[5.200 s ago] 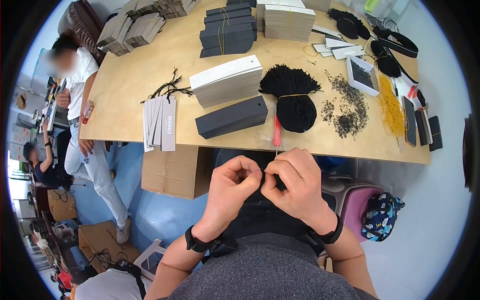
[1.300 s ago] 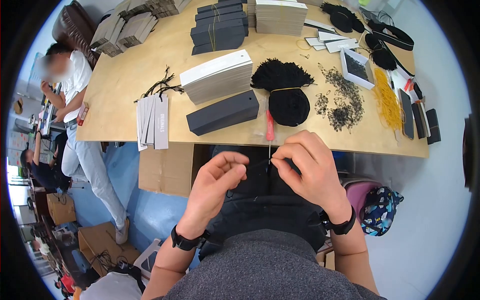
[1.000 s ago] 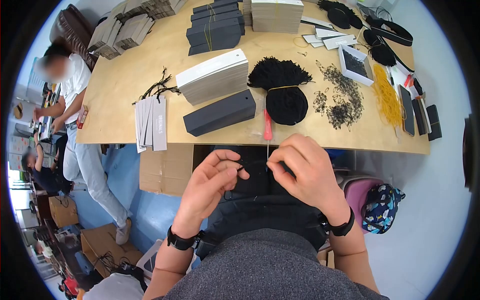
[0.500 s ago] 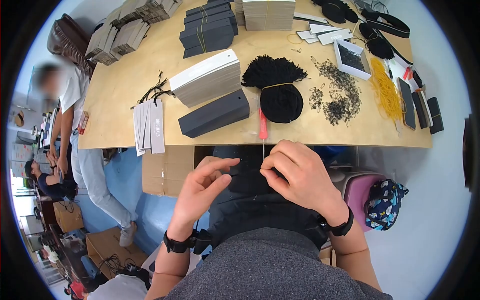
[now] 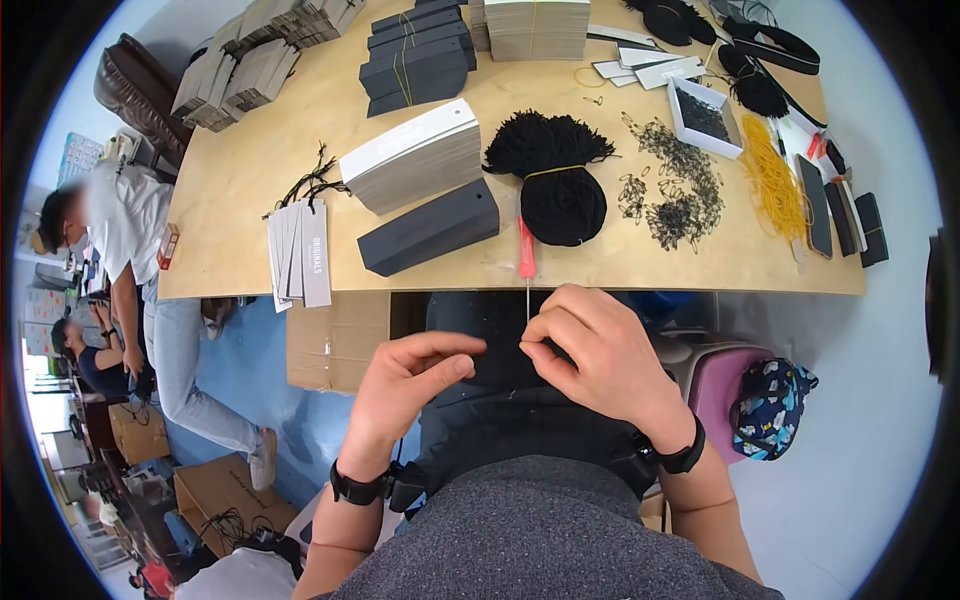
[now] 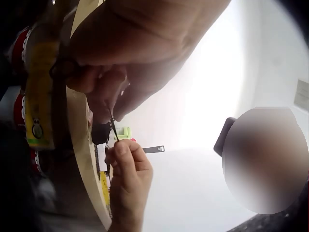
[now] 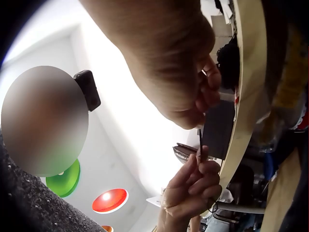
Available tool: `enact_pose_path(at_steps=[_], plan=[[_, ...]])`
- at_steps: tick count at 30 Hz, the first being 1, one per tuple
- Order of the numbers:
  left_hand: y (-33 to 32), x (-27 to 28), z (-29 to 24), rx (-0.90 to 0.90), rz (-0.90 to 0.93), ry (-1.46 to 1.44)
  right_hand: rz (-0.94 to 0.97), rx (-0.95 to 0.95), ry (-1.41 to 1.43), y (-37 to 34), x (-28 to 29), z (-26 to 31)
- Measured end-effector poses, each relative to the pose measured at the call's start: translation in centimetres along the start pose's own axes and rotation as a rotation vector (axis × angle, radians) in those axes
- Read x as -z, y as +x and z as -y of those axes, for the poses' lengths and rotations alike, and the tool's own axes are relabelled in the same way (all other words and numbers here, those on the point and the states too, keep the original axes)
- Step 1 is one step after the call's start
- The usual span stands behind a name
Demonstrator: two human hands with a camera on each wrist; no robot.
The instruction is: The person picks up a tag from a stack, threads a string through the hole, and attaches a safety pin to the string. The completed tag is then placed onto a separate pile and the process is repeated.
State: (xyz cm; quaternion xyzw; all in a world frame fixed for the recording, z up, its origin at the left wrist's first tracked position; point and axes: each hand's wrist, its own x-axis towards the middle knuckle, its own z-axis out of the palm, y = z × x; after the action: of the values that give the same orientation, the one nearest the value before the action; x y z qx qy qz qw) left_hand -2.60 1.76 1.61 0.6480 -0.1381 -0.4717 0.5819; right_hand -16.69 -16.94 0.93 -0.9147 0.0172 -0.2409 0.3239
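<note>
My left hand and right hand are held apart over my lap, in front of the table edge. A short black cord is stretched between them, pinched by the fingertips of each hand; the right wrist view shows the same cord. In the head view it is lost against dark trousers. Just beyond the right hand lies a tool with a red handle, its thin metal shaft jutting past the edge. A banded bundle of black cords is behind it.
Stacked black tags and white tags stand mid-table. Corded tags overhang the edge at left. Small pins, a white box, yellow rubber bands and a phone lie right. A person stands at left.
My hands were close together about five seconds ago and are now apart. Since half a second ago, the left thumb and forefinger have drawn nearer each other. The person at left has leaned away.
</note>
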Motion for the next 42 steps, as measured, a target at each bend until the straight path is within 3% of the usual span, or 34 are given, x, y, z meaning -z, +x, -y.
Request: enact_pose_path(at_steps=[4,6,7,9,13,14,15,17,18,19,21,24,25,27,29,33,36,38,42], plan=[[0.5,1.7,2.0,-0.041,0.011,-0.014,-0.01,0.0,0.002,0.1,0.0,0.2],[0.5,2.6,2.4,0.097,0.267,-0.264,-0.032,0.007,-0.012,0.2,-0.4,0.1],[0.4,2.4,2.4,0.097,0.267,-0.265,-0.056,0.014,-0.026,0.2,-0.7,0.0],[0.3,0.8,2.2,0.188,0.336,-0.67,-0.052,0.03,-0.038,0.3,-1.3,0.0],[1.6,-1.7,2.5,0.123,0.168,-0.773,-0.028,-0.002,-0.101,-0.2,-2.0,0.7],[1.8,-2.1,2.9,0.014,0.153,-0.677,-0.03,-0.027,-0.09,-0.3,-2.1,0.6],[1.9,-2.5,2.9,0.015,0.154,-0.681,-0.026,-0.029,-0.092,-0.4,-1.9,0.7],[2.1,-3.0,2.6,-0.415,-0.081,0.12,-0.005,-0.131,-0.003,-0.5,-1.3,1.0],[1.8,-3.1,1.7,-0.464,-0.086,0.301,-0.004,-0.135,-0.005,-0.6,-1.2,1.0],[1.8,-3.0,1.8,-0.462,-0.083,0.3,0.01,-0.192,0.058,-0.7,-1.1,1.0],[1.8,-2.7,1.9,-0.657,-0.064,0.5,0.025,-0.248,0.122,-0.8,-0.9,1.0],[1.8,-2.6,1.8,-0.72,-0.089,0.555,0.102,-0.411,0.302,-0.6,-0.7,1.3],[1.8,-2.5,1.6,-0.719,-0.093,0.554,0.07,-0.445,0.366,-0.5,-0.5,1.5],[1.7,-2.3,1.3,-0.494,-0.034,0.232,0.042,-0.475,0.431,-0.2,-0.5,1.7],[1.6,-2.3,1.0,-0.398,0.015,0.083,-0.073,-0.387,0.349,0.0,-0.6,1.9],[1.5,-1.9,1.0,-0.138,0.116,-0.209,0.055,-0.371,0.32,-0.4,-0.3,1.4],[1.5,-2.0,1.0,-0.203,0.092,-0.139,0.107,-0.358,0.298,-0.6,-0.1,1.8],[1.6,-2.0,1.1,-0.182,0.091,-0.154,-0.053,-0.327,0.28,-0.5,-0.4,1.8],[1.3,-2.1,0.8,-0.167,0.107,-0.141,-0.16,-0.162,0.096,0.4,-0.1,1.7]])
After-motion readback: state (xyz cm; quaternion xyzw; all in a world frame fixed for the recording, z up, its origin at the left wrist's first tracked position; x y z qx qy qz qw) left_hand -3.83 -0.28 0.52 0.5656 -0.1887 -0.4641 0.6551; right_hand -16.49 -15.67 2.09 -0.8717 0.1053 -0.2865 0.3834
